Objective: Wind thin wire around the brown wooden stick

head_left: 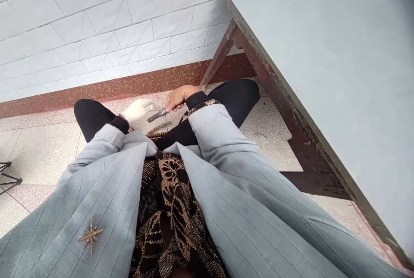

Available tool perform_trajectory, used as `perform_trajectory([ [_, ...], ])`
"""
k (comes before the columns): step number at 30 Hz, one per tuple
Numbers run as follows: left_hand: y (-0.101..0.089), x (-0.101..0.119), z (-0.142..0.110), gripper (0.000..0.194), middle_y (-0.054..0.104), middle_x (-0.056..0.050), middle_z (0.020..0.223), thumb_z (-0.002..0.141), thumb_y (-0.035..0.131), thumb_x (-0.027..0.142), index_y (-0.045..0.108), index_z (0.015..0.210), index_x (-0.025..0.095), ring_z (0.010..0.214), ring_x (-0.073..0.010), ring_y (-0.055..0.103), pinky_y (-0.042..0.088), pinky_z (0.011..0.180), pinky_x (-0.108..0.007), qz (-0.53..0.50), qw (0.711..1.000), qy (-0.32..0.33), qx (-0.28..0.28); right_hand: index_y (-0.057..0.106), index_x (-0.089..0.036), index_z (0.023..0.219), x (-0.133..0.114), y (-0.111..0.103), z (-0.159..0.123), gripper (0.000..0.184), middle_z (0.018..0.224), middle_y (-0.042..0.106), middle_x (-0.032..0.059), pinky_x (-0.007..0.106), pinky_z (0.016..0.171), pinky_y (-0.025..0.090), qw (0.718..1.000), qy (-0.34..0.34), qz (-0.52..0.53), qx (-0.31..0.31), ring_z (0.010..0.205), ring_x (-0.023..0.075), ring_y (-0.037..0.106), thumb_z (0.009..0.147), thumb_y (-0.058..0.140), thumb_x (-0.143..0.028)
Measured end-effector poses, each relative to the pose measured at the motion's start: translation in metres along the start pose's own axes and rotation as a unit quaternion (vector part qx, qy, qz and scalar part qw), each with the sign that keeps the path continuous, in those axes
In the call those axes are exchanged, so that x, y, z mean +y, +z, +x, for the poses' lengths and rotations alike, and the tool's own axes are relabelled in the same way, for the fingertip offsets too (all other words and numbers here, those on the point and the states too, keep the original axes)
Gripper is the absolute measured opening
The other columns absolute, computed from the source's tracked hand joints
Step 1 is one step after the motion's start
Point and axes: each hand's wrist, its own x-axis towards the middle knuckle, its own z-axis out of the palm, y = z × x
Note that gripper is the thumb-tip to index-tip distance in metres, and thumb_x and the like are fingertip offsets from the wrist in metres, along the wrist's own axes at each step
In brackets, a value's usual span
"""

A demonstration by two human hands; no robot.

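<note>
My right hand (178, 98), bare, is closed around a short, dark, rough stick-like piece (154, 117) with a shiny silvery band close to my fingers. The piece slants down toward the left. Just left of it is my left hand (138, 110) in a white knitted glove, its fingers curled inward. Whether anything lies in those gloved fingers I cannot make out. Below the held piece, a second slim, curved, brownish piece (160, 128) lies between my crossed legs. A yellow-and-black striped edge (156, 135) shows beneath it, partly hidden by my clothes.
On the right stands a pale-topped table (323, 54) with a worn edge and a brown leg (220, 51) close to my knee. A white tiled wall (106, 23) rises ahead above a brown skirting. Thin black metal legs (11, 179) stand on the speckled floor (48, 153) at left.
</note>
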Motion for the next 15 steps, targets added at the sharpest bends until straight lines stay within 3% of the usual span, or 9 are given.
perform_trajectory([
  [4,-0.005,0.001,0.002,0.021,0.056,0.0,0.073,0.091,0.053,0.028,0.06,0.075,0.018,0.073,-0.0157,0.049,0.038,0.075,-0.031,-0.025,1.0,0.012,0.011,0.068,-0.012,0.067,-0.003,0.002,-0.005,0.045,0.056,0.058,-0.0034,0.022,0.05,0.03,0.997,-0.054,0.037,-0.041,0.047,0.005,0.041,0.072,0.094,-0.049],
  [7,-0.009,-0.003,0.002,0.018,0.055,0.001,0.073,0.091,0.054,0.027,0.059,0.078,0.016,0.072,-0.014,0.047,0.038,0.074,-0.029,-0.069,0.997,-0.007,0.033,0.071,-0.011,0.076,-0.005,0.0,-0.011,0.039,0.06,0.06,-0.0034,0.021,0.052,0.031,0.99,-0.096,0.075,-0.067,0.049,0.0053,0.044,0.076,0.092,-0.044],
  [10,-0.005,-0.011,-0.001,0.021,0.052,0.003,0.069,0.092,0.06,0.035,0.061,0.083,0.015,0.063,-0.0111,0.042,0.037,0.064,-0.027,-0.177,0.983,-0.035,0.026,0.069,-0.012,0.072,-0.004,-0.002,-0.018,0.043,0.061,0.06,-0.0028,0.021,0.052,0.032,0.979,-0.16,0.103,-0.073,0.051,0.0053,0.046,0.078,0.09,-0.048],
  [12,0.003,-0.017,-0.004,0.028,0.049,0.003,0.064,0.094,0.063,0.043,0.062,0.087,0.016,0.055,-0.0095,0.037,0.032,0.056,-0.026,-0.259,0.965,-0.041,0.0,0.067,-0.012,0.073,-0.001,-0.002,-0.021,0.046,0.063,0.061,-0.0021,0.021,0.052,0.033,0.961,-0.236,0.142,-0.04,0.051,0.0052,0.046,0.08,0.088,-0.053],
  [15,0.016,-0.024,-0.008,0.035,0.043,0.005,0.059,0.098,0.059,0.051,0.062,0.089,0.017,0.048,-0.0089,0.033,0.025,0.049,-0.025,-0.327,0.944,-0.047,-0.022,0.068,-0.014,0.084,0.002,-0.003,-0.023,0.044,0.065,0.062,-0.002,0.021,0.05,0.034,0.897,-0.339,0.264,0.105,0.051,0.0054,0.044,0.088,0.08,-0.056],
])
